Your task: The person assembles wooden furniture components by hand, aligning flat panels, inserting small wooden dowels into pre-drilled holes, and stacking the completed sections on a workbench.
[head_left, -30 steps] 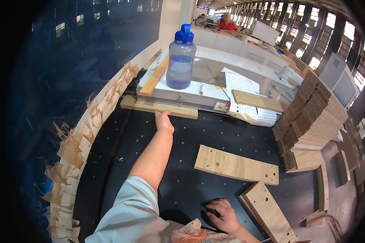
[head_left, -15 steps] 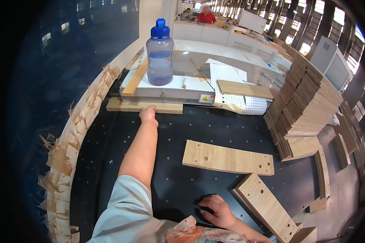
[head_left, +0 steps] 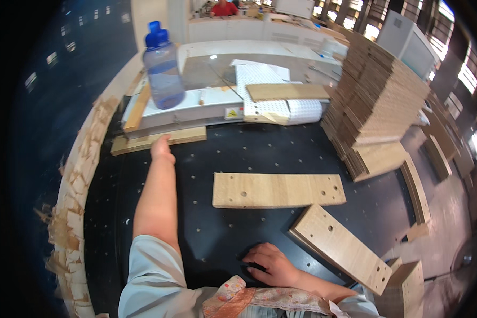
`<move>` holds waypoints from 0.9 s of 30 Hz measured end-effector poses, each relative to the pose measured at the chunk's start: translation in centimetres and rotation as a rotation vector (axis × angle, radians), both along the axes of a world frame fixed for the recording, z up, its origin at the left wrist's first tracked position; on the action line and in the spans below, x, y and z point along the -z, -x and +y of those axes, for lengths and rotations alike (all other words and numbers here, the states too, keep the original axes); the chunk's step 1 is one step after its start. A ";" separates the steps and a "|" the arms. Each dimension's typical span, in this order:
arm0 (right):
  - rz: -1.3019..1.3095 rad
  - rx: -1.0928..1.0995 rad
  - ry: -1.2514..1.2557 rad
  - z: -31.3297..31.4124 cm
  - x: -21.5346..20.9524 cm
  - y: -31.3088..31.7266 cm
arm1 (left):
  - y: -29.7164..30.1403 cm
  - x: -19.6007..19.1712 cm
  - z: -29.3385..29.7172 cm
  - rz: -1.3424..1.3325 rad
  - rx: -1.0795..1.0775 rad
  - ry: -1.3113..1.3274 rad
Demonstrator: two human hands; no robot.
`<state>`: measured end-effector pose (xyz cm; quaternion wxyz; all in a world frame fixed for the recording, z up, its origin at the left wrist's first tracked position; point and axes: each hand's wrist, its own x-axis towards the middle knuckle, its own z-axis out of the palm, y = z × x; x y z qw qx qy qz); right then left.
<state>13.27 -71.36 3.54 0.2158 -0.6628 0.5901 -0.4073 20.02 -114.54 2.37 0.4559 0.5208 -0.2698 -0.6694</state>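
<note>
My left hand (head_left: 162, 149) reaches far forward, its fingers on a long narrow wooden strip (head_left: 159, 140) at the back of the black worktable (head_left: 249, 153). Near the table's front edge my right hand (head_left: 267, 264) rests flat on the black surface, fingers spread, nothing in it. A drilled wooden board (head_left: 278, 190) lies flat in the middle, and a second drilled board (head_left: 342, 248) lies at an angle just right of my right hand.
A blue-capped water bottle (head_left: 162, 68) stands on a white machine bed (head_left: 196, 103) behind the strip. A tall stack of wooden boards (head_left: 379, 100) rises at the right. Wood scraps (head_left: 74, 185) line the table's left rim. A person in red (head_left: 223, 7) sits far back.
My left hand has stayed on the wooden strip while the view shifted. My right hand still rests near the front edge.
</note>
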 end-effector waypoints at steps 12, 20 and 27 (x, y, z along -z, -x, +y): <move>0.074 -0.033 0.071 -0.1 2.0 -0.7 | -4.0 0.2 -0.5 -0.048 0.186 0.200; 0.129 0.011 0.113 -0.3 3.1 -1.1 | 6.2 -5.6 21.8 -1.226 1.428 1.583; 0.158 -0.202 -0.011 3.6 -0.7 -1.0 | 7.2 -3.4 21.5 -1.185 1.319 1.500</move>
